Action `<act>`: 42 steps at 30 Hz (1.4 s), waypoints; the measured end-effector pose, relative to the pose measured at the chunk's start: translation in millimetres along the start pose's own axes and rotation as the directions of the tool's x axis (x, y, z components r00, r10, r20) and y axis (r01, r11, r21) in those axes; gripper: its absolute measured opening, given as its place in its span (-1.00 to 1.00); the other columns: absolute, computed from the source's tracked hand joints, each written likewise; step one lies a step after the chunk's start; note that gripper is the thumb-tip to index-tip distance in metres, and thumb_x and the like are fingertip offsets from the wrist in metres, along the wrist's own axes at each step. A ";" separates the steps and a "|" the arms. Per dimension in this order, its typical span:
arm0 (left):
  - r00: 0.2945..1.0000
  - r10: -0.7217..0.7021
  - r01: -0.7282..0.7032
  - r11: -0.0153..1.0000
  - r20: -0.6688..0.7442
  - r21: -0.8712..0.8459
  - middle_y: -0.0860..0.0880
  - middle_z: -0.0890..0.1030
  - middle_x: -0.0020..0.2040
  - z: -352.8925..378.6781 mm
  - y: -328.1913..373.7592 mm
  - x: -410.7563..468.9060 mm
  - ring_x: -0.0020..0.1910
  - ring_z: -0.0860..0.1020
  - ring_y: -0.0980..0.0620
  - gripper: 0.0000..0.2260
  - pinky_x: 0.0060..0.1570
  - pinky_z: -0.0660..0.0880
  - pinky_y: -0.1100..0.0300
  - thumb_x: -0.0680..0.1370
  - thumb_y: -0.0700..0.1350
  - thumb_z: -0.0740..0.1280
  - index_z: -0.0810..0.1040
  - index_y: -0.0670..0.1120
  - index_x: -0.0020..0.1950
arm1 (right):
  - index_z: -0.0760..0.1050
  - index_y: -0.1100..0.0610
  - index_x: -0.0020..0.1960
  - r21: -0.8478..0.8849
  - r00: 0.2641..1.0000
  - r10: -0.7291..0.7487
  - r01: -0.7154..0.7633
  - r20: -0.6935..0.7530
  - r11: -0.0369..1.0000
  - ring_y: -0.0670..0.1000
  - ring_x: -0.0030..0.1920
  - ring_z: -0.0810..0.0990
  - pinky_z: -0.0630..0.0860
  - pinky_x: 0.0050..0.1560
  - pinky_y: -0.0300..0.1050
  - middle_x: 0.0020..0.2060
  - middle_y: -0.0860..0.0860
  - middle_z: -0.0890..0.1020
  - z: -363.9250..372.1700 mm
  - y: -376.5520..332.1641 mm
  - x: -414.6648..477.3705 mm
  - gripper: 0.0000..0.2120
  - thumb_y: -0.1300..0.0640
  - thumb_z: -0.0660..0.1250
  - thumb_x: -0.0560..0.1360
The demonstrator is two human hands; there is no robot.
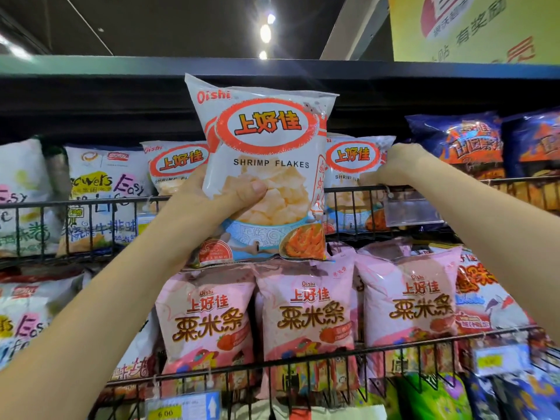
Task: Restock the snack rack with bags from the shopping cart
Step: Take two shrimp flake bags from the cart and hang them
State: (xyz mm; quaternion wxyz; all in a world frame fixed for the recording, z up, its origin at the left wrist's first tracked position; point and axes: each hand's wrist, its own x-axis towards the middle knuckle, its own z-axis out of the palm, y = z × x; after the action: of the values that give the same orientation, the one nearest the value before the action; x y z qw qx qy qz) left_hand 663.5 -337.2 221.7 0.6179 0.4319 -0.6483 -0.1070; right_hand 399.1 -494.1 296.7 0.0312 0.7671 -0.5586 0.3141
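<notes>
Bright, even store light comes from the ceiling lamps [265, 33] overhead, and they flare into streaks across the top of my view. The held shrimp flakes bag [263, 165] shows white glare on its glossy upper film, while the shelved shrimp bag [353, 159] behind it sits dimmer. Under the top shelf [91, 66] the recess is nearly black. Straight lines bow toward the edges. The left-edge bags [21, 192] and lower-right bags [515, 398] look soft.

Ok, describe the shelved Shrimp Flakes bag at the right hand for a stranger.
On the upper wire shelf, two white Oishi Shrimp Flakes bags stand left of the dark blue bags. It is the right-hand bag, nearest them, its edge gripped by the right hand; its twin sits partly behind the raised bag in the left hand.
</notes>
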 end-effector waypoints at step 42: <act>0.973 0.228 -0.180 0.698 0.023 0.693 -0.01 0.55 0.42 -7.6 -2.4 66.9 0.27 0.58 0.01 -0.24 0.21 0.55 0.11 0.67 0.04 0.33 -0.13 0.12 0.68 | -0.23 -0.05 0.65 0.366 0.848 -0.431 0.524 -0.308 0.769 0.00 0.10 0.64 0.54 0.05 -0.12 0.30 0.00 0.60 53.8 -58.2 -7.4 -0.07 -0.21 0.34 0.57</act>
State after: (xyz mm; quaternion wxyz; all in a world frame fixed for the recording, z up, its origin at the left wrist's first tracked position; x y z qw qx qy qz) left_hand 680.5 -382.0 269.2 0.4409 0.5596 -0.6645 0.2256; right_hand 472.8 -487.6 267.4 -0.0048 0.8341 -0.2524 0.4904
